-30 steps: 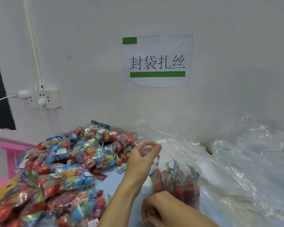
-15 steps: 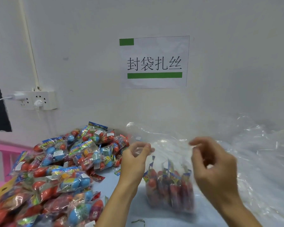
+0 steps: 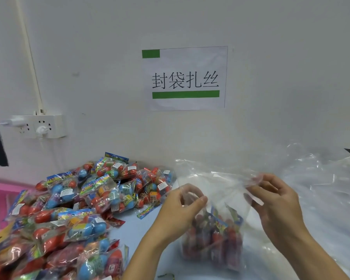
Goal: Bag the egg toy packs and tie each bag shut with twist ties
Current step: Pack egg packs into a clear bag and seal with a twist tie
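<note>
Hands first: your right hand (image 3: 275,201), down by the near edge a second ago, has come up to pinch the right side of the clear bag (image 3: 214,219)'s mouth, while your left hand (image 3: 182,207) pinches the left side, so the mouth is spread for gathering. That bag stands near centre on the table (image 3: 137,229), holding red egg toy packs (image 3: 212,237) upright, its film crinkled; loose packs (image 3: 85,203) heap left.
</note>
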A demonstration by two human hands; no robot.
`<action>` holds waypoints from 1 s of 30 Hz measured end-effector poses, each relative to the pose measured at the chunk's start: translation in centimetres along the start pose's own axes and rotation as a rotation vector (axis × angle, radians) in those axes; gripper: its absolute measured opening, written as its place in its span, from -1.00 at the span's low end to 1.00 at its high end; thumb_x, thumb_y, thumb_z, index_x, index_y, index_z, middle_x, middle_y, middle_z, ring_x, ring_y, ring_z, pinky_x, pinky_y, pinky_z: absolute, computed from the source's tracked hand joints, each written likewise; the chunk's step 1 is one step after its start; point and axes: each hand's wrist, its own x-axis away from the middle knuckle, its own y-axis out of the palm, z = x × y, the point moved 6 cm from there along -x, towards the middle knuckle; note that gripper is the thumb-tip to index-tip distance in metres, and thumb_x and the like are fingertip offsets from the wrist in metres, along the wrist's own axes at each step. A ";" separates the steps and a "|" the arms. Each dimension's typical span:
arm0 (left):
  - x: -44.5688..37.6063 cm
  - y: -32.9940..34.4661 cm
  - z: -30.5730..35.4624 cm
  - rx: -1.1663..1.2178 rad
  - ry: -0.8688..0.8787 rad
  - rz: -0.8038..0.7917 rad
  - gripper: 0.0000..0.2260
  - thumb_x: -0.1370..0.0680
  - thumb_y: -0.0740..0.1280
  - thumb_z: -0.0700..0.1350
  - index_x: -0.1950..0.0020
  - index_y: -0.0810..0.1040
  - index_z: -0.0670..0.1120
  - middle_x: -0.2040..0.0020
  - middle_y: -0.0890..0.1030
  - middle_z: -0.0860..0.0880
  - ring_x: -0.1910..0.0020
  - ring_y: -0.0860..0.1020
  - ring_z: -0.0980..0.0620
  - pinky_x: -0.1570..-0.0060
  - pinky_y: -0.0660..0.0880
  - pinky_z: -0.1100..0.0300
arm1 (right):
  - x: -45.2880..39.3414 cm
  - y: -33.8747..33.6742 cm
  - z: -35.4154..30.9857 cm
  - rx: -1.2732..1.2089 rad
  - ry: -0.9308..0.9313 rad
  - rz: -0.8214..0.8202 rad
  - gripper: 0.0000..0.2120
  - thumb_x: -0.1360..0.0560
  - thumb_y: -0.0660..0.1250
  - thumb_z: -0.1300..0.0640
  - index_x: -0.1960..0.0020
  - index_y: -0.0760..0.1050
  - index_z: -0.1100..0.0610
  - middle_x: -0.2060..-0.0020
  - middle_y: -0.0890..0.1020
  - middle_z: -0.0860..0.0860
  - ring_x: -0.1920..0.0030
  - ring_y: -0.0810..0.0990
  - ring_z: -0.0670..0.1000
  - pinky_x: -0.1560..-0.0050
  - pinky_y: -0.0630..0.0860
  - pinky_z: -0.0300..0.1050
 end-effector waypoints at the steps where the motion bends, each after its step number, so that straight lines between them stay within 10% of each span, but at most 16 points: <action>1: 0.0 -0.1 0.0 -0.014 0.002 0.000 -0.98 -0.57 0.40 -0.17 0.07 0.60 -0.09 0.26 0.64 -0.09 0.33 0.57 0.12 0.31 0.47 0.31 | 0.0 -0.1 0.0 -0.054 0.031 0.004 -0.68 -0.47 0.30 0.50 0.23 0.53 0.10 0.33 0.60 0.01 0.20 0.58 0.03 -0.04 0.50 0.01; 5: -0.1 -0.8 0.1 -0.038 0.018 0.066 -0.94 -0.55 0.41 -0.22 0.09 0.60 -0.08 0.32 0.63 -0.04 0.37 0.55 0.06 0.30 0.51 0.17 | 0.0 0.4 -0.6 -0.253 0.109 -0.135 -0.83 -0.44 0.29 0.28 0.06 0.53 0.05 0.23 0.63 -0.01 0.16 0.61 0.00 0.00 0.47 0.02; 8: 0.1 -0.3 0.6 -0.121 0.071 0.022 -0.86 -0.54 0.43 -0.17 0.16 0.61 0.06 0.26 0.63 0.09 0.28 0.58 0.15 0.22 0.49 0.34 | 0.1 0.8 -0.4 0.111 0.087 -0.156 -0.73 -0.38 0.46 -0.02 -0.04 0.64 0.05 0.15 0.71 -0.05 0.11 0.66 -0.03 0.04 0.52 0.00; 11: 0.2 0.4 0.8 -0.292 0.135 -0.028 -0.84 -0.55 0.41 -0.11 0.19 0.60 0.12 0.19 0.63 0.15 0.13 0.58 0.21 0.13 0.41 0.45 | 0.2 0.2 -1.6 0.357 -0.103 0.004 -0.96 -0.41 0.53 0.16 0.16 0.70 0.09 0.28 0.73 -0.04 0.27 0.67 -0.11 0.10 0.50 -0.12; 17: -0.1 -0.6 1.1 -0.117 0.135 0.120 -0.77 -0.61 0.32 -0.23 0.14 0.66 0.05 0.25 0.68 0.04 0.18 0.67 0.12 0.08 0.58 0.19 | -0.3 -1.8 -2.0 0.063 -0.140 0.190 -0.89 -0.55 0.41 0.12 0.05 0.67 0.15 0.35 0.71 -0.02 0.32 0.68 -0.07 0.28 0.57 -0.22; 20: -0.1 -1.8 0.9 -0.025 0.130 0.243 -0.87 -0.60 0.35 -0.17 0.12 0.64 -0.09 0.28 0.69 -0.01 0.25 0.66 0.13 0.21 0.55 0.31 | -0.6 -0.9 -0.9 -0.192 0.056 0.026 -0.68 -0.67 0.14 0.00 -0.07 0.63 0.12 0.22 0.72 0.03 0.17 0.71 0.03 0.11 0.55 -0.10; 23: -0.2 -2.3 0.9 0.085 0.102 0.299 -0.86 -0.59 0.36 -0.10 0.11 0.63 -0.13 0.25 0.70 -0.04 0.23 0.66 0.13 0.19 0.54 0.33 | -0.9 -0.9 0.7 0.141 0.163 -0.075 -0.69 -0.61 0.11 0.27 -0.14 0.60 0.13 0.10 0.75 0.00 -0.02 0.67 0.05 0.01 0.46 -0.05; 26: -0.1 -1.7 1.0 0.057 0.084 0.258 -0.82 -0.58 0.34 0.00 0.09 0.60 -0.10 0.18 0.71 0.02 0.11 0.66 0.12 0.01 0.58 0.14 | 0.2 0.3 2.9 0.434 0.237 -0.450 -0.52 -0.43 0.33 0.35 -0.30 0.50 0.03 -0.32 0.56 -0.09 -0.34 0.51 -0.09 -0.18 0.43 -0.11; 30: 0.1 0.5 1.8 0.008 0.139 0.175 -0.79 -0.58 0.34 0.03 0.16 0.55 -0.07 0.19 0.68 0.02 0.14 0.63 0.05 0.10 0.55 0.11 | 3.5 3.1 4.6 0.623 0.291 -0.884 -0.01 -0.18 0.61 0.02 -0.49 0.20 -0.22 -0.43 0.41 -0.22 -0.26 0.58 -0.20 -0.23 0.54 -0.22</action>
